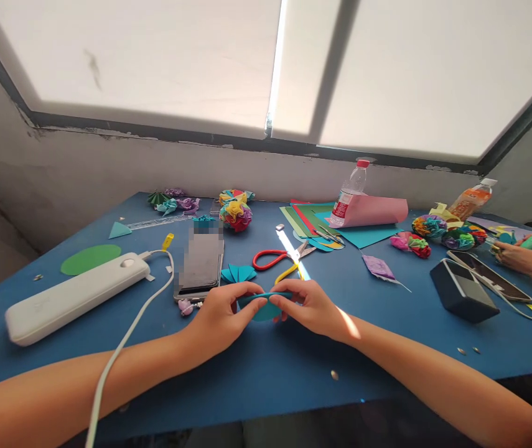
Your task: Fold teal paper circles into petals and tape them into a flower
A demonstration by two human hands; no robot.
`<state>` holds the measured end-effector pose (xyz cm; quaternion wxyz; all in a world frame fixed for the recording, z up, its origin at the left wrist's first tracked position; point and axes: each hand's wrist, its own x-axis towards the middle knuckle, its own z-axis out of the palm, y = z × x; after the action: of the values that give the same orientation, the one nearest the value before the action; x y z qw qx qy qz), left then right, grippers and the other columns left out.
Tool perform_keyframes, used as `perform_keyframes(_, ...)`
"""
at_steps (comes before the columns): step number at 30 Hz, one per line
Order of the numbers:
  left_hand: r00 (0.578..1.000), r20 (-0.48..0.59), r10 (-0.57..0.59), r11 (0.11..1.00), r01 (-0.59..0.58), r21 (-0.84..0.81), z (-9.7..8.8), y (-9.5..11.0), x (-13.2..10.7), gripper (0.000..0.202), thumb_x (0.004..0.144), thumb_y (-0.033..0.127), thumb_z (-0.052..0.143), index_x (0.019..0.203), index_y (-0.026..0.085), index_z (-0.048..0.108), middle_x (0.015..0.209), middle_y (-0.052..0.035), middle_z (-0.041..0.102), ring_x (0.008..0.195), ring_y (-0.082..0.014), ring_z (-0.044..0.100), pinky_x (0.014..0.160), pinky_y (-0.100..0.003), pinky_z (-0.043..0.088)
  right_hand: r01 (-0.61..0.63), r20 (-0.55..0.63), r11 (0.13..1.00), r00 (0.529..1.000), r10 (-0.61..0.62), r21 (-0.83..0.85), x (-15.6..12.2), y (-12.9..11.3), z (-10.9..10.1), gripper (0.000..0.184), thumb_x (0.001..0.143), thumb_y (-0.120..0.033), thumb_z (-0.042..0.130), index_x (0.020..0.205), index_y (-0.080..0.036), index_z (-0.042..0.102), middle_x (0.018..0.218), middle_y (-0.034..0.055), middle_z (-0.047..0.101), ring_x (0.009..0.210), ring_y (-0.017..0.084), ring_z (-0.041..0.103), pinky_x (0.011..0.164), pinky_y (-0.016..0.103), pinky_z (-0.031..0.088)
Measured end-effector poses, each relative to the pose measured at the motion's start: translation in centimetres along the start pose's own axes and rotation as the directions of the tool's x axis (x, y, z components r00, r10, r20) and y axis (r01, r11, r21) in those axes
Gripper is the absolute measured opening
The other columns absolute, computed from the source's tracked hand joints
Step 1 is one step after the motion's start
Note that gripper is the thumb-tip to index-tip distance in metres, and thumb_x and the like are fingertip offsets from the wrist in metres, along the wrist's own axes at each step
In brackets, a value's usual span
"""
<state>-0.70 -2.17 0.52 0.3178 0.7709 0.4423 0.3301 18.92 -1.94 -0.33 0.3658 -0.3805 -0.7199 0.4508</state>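
A teal paper piece (266, 311) with a folded upper edge is pinched between my two hands, above the front middle of the table. My left hand (226, 311) grips its left side with thumb and fingers. On the other side my right hand (305, 305) holds the paper the same way, thumbs nearly meeting. Just behind my hands lies a pleated teal paper fan (238, 273). Scissors (277, 260) with one red and one yellow handle rest beyond it, blades apart. To the left of the fan lies a smartphone (199, 264), partly blurred.
A white power bank (79, 297) with a cable stands left; the cable crosses my left forearm. Behind are paper flower balls (236, 214), coloured sheets (300, 221) and a water bottle (347, 196). Right: a dark speaker box (462, 289) and another person's hand (518, 258) with a glue tube.
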Motion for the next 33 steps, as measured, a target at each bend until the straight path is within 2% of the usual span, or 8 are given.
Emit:
perform_keyframes(8, 0.998, 0.018, 0.062, 0.998, -0.063, 0.011, -0.1, 0.3, -0.1, 0.024, 0.085, 0.037, 0.054, 0.089, 0.019, 0.069, 0.082, -0.0017, 0.071, 0.068, -0.0165, 0.058, 0.055, -0.023, 0.039, -0.013, 0.019, 1.0, 1.0, 0.013, -0.005, 0.1, -0.1, 0.1, 0.027, 0.082, -0.041, 0.058, 0.086, -0.016, 0.063, 0.075, 0.0013, 0.059, 0.061, 0.011, 0.061, 0.056, 0.021, 0.054)
perform_keyframes(12, 0.993, 0.071, 0.09, 0.996, -0.092, 0.016, -0.2, 0.3, 0.0, 0.024, 0.085, 0.036, 0.052, 0.084, 0.019, 0.07, 0.076, -0.0014, 0.069, 0.066, -0.0161, 0.057, 0.056, -0.022, 0.039, 0.018, 0.037, 0.998, 0.999, -0.016, -0.054, 0.3, -0.1, 0.0, 0.027, 0.084, -0.039, 0.055, 0.08, -0.015, 0.065, 0.067, 0.0003, 0.056, 0.057, 0.01, 0.058, 0.054, 0.02, 0.051)
perform_keyframes(17, 0.979, 0.198, 0.056, 0.998, -0.054, -0.012, -0.2, 0.3, -0.1, 0.031, 0.088, 0.034, 0.045, 0.072, 0.016, 0.063, 0.057, 0.002, 0.051, 0.054, -0.0115, 0.044, 0.05, -0.021, 0.033, 0.067, 0.106, 0.985, 0.993, -0.051, -0.158, 0.2, -0.4, -0.5, 0.026, 0.084, -0.036, 0.055, 0.078, -0.013, 0.066, 0.058, -0.0013, 0.053, 0.053, 0.009, 0.053, 0.054, 0.02, 0.046)
perform_keyframes(20, 0.985, 0.15, 0.08, 0.997, -0.08, -0.006, -0.2, 0.2, 0.0, 0.028, 0.088, 0.032, 0.045, 0.073, 0.015, 0.062, 0.059, 0.0021, 0.048, 0.056, -0.0112, 0.039, 0.052, -0.021, 0.031, 0.042, 0.105, 0.994, 0.994, -0.032, -0.098, 0.3, -0.6, -0.9, 0.034, 0.085, -0.043, 0.051, 0.075, -0.013, 0.064, 0.059, -0.0013, 0.051, 0.054, 0.009, 0.051, 0.053, 0.02, 0.046)
perform_keyframes(23, 0.995, 0.1, 0.004, 0.996, 0.005, -0.093, -0.1, 0.1, 0.2, 0.028, 0.086, 0.037, 0.048, 0.076, 0.015, 0.063, 0.059, 0.0017, 0.047, 0.053, -0.0103, 0.038, 0.048, -0.021, 0.03, 0.034, 0.076, 0.995, 0.997, -0.027, -0.095, 0.3, -0.8, -1.3, 0.041, 0.087, -0.047, 0.048, 0.063, -0.014, 0.056, 0.054, -0.0023, 0.047, 0.053, 0.009, 0.05, 0.052, 0.02, 0.044)
perform_keyframes(27, 0.969, 0.211, -0.126, 0.934, 0.188, -0.304, 0.1, 0.0, 0.2, 0.032, 0.083, 0.046, 0.052, 0.078, 0.016, 0.062, 0.053, 0.005, 0.039, 0.039, -0.006, 0.032, 0.038, -0.019, 0.026, 0.052, 0.057, 0.996, 0.997, -0.048, -0.066, 0.2, -0.9, -1.5, 0.049, 0.087, -0.052, 0.047, 0.055, -0.015, 0.048, 0.05, -0.0017, 0.048, 0.051, 0.01, 0.051, 0.052, 0.021, 0.043)
perform_keyframes(31, 0.967, 0.188, -0.171, 0.831, 0.244, -0.5, 0.4, 0.1, 0.3, 0.038, 0.078, 0.054, 0.056, 0.073, 0.016, 0.055, 0.047, 0.009, 0.031, 0.034, -0.0046, 0.031, 0.035, -0.018, 0.031, 0.021, 0.083, 0.98, 0.996, -0.038, 0.197, 0.3, -0.7, -1.7, 0.063, 0.088, -0.065, 0.027, 0.073, -0.013, 0.058, 0.065, 0.0056, 0.062, 0.059, 0.014, 0.059, 0.056, 0.025, 0.047)
perform_keyframes(33, 0.969, 0.139, -0.203, 0.804, 0.246, -0.541, 0.3, 0.1, 0.5, 0.038, 0.077, 0.055, 0.057, 0.073, 0.017, 0.052, 0.043, 0.0102, 0.028, 0.033, -0.0049, 0.032, 0.035, -0.017, 0.03, 0.003, 0.13, 0.973, 0.991, -0.034, 0.232, 0.4, -0.5, -1.6, 0.065, 0.087, -0.068, 0.025, 0.081, -0.012, 0.058, 0.072, 0.0079, 0.064, 0.061, 0.014, 0.061, 0.055, 0.025, 0.047)
